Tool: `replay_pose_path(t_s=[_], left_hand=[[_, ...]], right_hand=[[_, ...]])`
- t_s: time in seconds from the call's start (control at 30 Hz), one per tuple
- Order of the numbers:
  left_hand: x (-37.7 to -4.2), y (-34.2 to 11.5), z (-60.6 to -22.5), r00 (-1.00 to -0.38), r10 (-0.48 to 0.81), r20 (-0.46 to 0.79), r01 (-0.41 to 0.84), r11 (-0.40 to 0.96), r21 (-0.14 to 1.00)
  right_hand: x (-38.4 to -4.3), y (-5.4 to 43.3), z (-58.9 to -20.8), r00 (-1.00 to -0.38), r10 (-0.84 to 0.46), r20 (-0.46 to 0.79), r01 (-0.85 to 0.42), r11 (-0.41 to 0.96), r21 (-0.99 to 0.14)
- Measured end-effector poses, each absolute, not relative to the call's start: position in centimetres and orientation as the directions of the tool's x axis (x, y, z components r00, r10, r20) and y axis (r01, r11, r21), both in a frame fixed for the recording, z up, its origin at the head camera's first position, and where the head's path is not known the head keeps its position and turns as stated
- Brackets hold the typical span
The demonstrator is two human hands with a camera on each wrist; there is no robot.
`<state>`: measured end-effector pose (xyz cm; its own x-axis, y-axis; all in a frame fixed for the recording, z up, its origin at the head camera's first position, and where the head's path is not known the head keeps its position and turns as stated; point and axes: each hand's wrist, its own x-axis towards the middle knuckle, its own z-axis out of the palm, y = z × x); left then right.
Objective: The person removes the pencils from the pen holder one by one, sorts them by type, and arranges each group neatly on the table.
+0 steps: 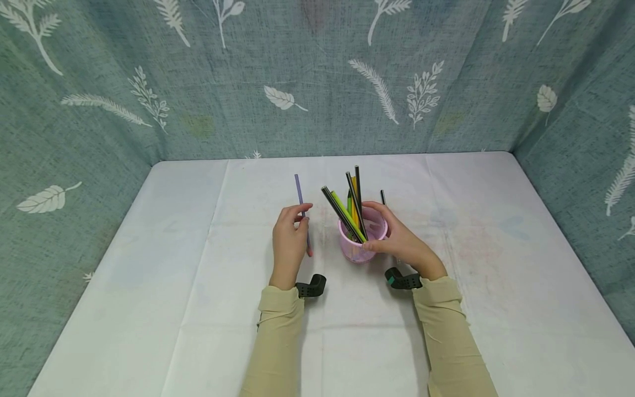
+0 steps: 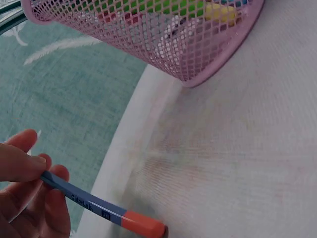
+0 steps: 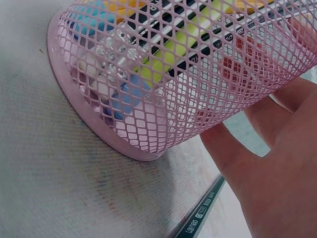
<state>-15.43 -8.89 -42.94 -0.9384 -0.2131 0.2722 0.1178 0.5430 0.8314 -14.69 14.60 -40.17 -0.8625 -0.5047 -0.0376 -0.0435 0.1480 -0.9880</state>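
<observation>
In the head view, my left hand point(image 1: 289, 234) pinches a slim purple-blue pencil point(image 1: 299, 188) that has an orange-red end. The left wrist view shows thumb and fingertips on the pencil point(image 2: 81, 199), its orange-red end close to the white cloth. My right hand point(image 1: 410, 245) grips the rim of a pink mesh pen holder point(image 1: 351, 255), thumb at the near side and fingers at the far side. Several pencils point(image 1: 340, 208), black-striped, lime green and yellow, lean inside the holder. Through its mesh, the right wrist view shows their coloured lower ends.
A dark green pencil point(image 3: 200, 210) lies on the table beyond my right hand, partly hidden by it in the head view. White cloth covers the table point(image 1: 223, 331). A grey-green curtain point(image 1: 317, 82) with leaf prints stands behind and at both sides.
</observation>
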Motion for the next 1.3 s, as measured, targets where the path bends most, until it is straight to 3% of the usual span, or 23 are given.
replay_pose_path(t_s=[0.23,0.5,1.0,1.3], left_hand=[[-15.6,-9.1,-43.7,-0.962,-0.193,0.191,0.047,0.575,0.817],[-15.7,-8.9,-44.4,-0.984,-0.136,0.114,-0.014,0.699,0.715],[-15.5,-8.4,-44.8,-0.987,-0.095,0.131,-0.006,0.830,0.558],[-15.3,-8.2,-44.6,-0.986,-0.094,0.139,-0.003,0.839,0.543]], right_hand=[[-14.5,14.7,-39.5,-0.866,-0.497,-0.043,-0.074,0.213,-0.974],[-14.5,14.9,-39.2,-0.862,-0.506,-0.006,-0.113,0.205,-0.972],[-15.8,15.9,-41.8,-0.864,-0.504,0.007,-0.129,0.208,-0.969],[-15.8,16.0,-42.0,-0.863,-0.505,0.007,-0.129,0.207,-0.970]])
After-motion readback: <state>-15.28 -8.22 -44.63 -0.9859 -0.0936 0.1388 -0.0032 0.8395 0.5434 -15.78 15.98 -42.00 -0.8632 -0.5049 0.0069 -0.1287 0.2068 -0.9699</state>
